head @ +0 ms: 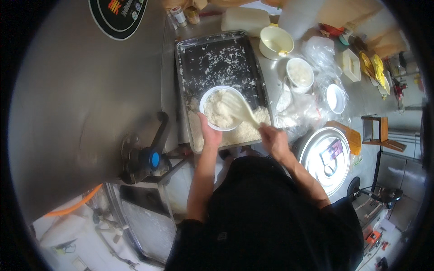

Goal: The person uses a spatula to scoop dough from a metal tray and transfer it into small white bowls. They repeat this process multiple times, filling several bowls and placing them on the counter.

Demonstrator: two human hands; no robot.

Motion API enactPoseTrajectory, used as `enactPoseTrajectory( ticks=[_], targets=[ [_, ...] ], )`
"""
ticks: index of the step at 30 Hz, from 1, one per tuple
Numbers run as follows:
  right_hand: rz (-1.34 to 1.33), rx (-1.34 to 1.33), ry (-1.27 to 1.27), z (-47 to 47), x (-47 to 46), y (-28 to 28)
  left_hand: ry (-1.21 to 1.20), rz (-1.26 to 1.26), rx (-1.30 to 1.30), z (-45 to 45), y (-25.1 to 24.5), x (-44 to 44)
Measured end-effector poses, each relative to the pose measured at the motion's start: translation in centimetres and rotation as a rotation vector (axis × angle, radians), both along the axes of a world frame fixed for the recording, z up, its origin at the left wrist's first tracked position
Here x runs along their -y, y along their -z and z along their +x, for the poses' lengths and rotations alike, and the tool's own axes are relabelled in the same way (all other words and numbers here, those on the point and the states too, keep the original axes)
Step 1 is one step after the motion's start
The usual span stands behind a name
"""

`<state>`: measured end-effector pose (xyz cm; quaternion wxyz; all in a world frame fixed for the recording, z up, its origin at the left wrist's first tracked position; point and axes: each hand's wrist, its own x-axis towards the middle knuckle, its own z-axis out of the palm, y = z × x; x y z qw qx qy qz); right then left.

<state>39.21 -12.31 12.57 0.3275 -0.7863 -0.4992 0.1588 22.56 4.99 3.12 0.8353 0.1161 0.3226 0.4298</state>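
Observation:
My left hand (212, 134) grips a round white plastic tub (202, 101) by its side, over a dark baking tray. Inside the tub is a heap of pale, crumbly food (217, 110) that looks like cooked rice. In my right hand (274, 139) is the handle of a cream-coloured plastic scoop (249, 113), its blurred head resting in or just over the heap. The baking tray (217, 56) has white grains scattered over its far part. A thick layer of the same pale food (242, 135) covers its near end.
A cream pot (276, 44) and a filled white tub (300, 73) stand right of the tray, beside clear plastic bags (301, 108) and another white tub (335, 99). A large round metal lid (324, 161) bears a phone (332, 151). A steel appliance with a black lever handle (160, 130) stands left.

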Motion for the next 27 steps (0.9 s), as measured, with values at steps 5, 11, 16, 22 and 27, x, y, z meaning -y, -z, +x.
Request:
enactPoseTrajectory(
  ticks=[5,11,16,22,27],
  targets=[
    [-0.008,-0.147,0.088,-0.9,0.9,-3.3,0.043,0.012,-0.005,-0.1,0.1,0.4],
    [-0.127,-0.413,0.123,-1.0,1.2,-3.0,0.071,0.071,-0.035,-0.1,0.5,0.6],
    [-0.031,-0.289,0.101,-2.0,-1.5,-3.2,0.092,0.135,-0.139,-0.7,1.8,1.1],
    [-0.130,-0.396,0.148,-0.1,-0.6,-6.3,0.119,0.040,-0.128,-1.3,0.7,1.0],
    [-0.300,-0.463,-0.053,-1.3,-0.6,-6.1,0.122,0.053,-0.143,-2.0,0.5,1.0]
  ],
)
